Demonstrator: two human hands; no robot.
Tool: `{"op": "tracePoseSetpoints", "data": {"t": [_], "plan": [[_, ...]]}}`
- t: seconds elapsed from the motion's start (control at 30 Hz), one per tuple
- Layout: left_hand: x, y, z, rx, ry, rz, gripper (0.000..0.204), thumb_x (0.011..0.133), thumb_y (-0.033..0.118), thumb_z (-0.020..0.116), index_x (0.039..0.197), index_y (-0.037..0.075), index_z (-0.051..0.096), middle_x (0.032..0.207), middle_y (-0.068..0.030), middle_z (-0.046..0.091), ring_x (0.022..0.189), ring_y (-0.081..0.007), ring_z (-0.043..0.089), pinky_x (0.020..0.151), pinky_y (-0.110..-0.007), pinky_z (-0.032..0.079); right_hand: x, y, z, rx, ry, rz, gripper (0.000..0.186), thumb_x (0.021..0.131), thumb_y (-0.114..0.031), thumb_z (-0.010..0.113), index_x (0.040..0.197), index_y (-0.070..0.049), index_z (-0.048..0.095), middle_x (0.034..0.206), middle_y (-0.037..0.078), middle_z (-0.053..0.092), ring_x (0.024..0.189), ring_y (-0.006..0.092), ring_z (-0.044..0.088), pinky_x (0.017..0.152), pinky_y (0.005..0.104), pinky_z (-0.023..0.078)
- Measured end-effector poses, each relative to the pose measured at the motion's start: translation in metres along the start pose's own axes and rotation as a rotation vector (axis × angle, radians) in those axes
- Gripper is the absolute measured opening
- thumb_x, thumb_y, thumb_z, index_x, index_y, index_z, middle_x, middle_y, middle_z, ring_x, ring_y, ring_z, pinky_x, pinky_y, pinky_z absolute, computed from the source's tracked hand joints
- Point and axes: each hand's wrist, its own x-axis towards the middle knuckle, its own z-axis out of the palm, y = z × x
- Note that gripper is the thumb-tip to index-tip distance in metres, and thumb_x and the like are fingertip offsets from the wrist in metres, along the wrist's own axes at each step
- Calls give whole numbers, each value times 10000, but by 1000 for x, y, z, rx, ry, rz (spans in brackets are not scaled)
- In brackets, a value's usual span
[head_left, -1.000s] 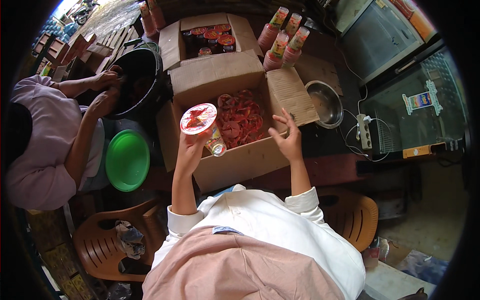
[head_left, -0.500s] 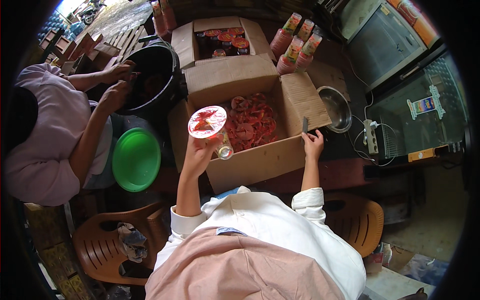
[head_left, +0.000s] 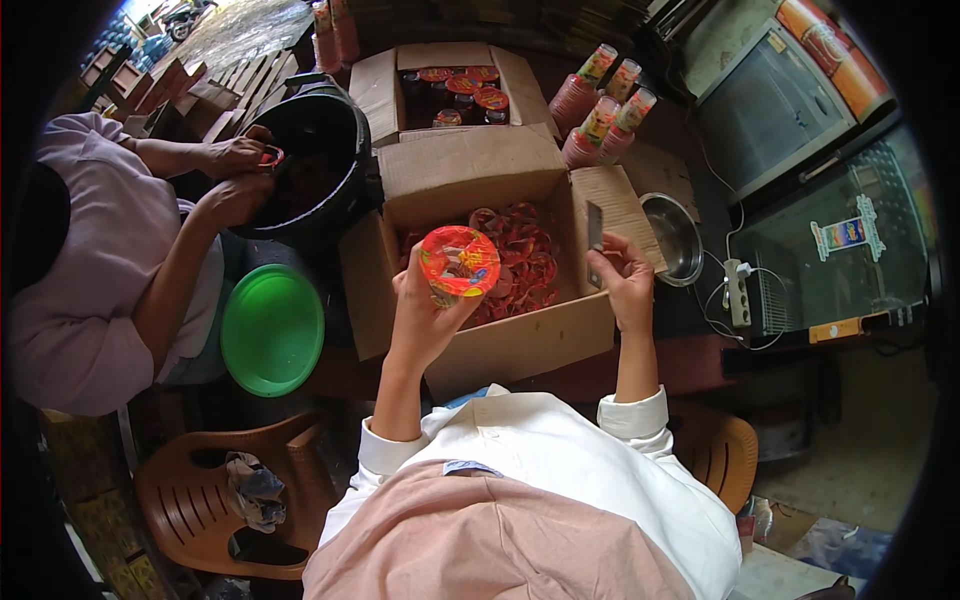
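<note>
My left hand [head_left: 415, 315] is wrapped round a clear plastic cup [head_left: 460, 290], held over the near left part of an open cardboard box [head_left: 520, 350]. A red printed film lid [head_left: 460, 245] covers its rim; the middle looks see-through or torn, I cannot tell which. In my right hand [head_left: 628, 285] a flat grey knife blade [head_left: 595, 230] is pinched, pointing upward beside the box's right flap. Inside the box lies a heap of red, crumpled film lids [head_left: 525, 270]. The blade and the cup are well apart.
Behind stands a smaller carton [head_left: 375, 95] of red-lidded cups. Stacked cups [head_left: 575, 100] and a metal bowl [head_left: 675, 235] are at right. On the left, a co-worker [head_left: 110, 250] handles a red-rimmed item over a black bucket [head_left: 355, 150], near a green basin [head_left: 272, 330].
My left hand has turned the cup; its lid now shows red print instead of a shiny pale surface. My right hand has lifted the blade up and inward from the flap's edge.
</note>
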Motion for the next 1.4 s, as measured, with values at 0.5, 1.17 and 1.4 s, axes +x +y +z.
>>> {"op": "tracePoseSetpoints", "data": {"t": [0.5, 1.17, 1.4], "plan": [[-1, 7, -5, 627, 269, 227, 794, 560, 182, 826, 1193, 92, 356, 1071, -121, 490, 1005, -299, 510, 890, -389, 369, -9, -90, 61, -828, -455, -961, 384, 585, 37, 642, 942, -102, 667, 779, 11, 602, 709, 187, 575, 589, 310, 478], [1, 26, 1, 455, 316, 280, 580, 588, 108, 803, 1055, 69, 462, 944, -96, 563, 854, -256, 616, 725, -332, 507, 4, -68, 70, -789, -310, -1149, 539, 710, -107, 653, 1235, -82, 533, 715, 2, 585, 678, 136, 572, 649, 270, 503], [0, 24, 3, 437, 278, 259, 548, 603, 118, 788, 1040, 59, 462, 932, -108, 583, 835, -269, 628, 704, -343, 509, 5, -61, 81, -749, -266, -1172, 575, 715, -39, 629, 1274, -76, 497, 656, 0, 564, 659, 140, 569, 659, 270, 511]]}}
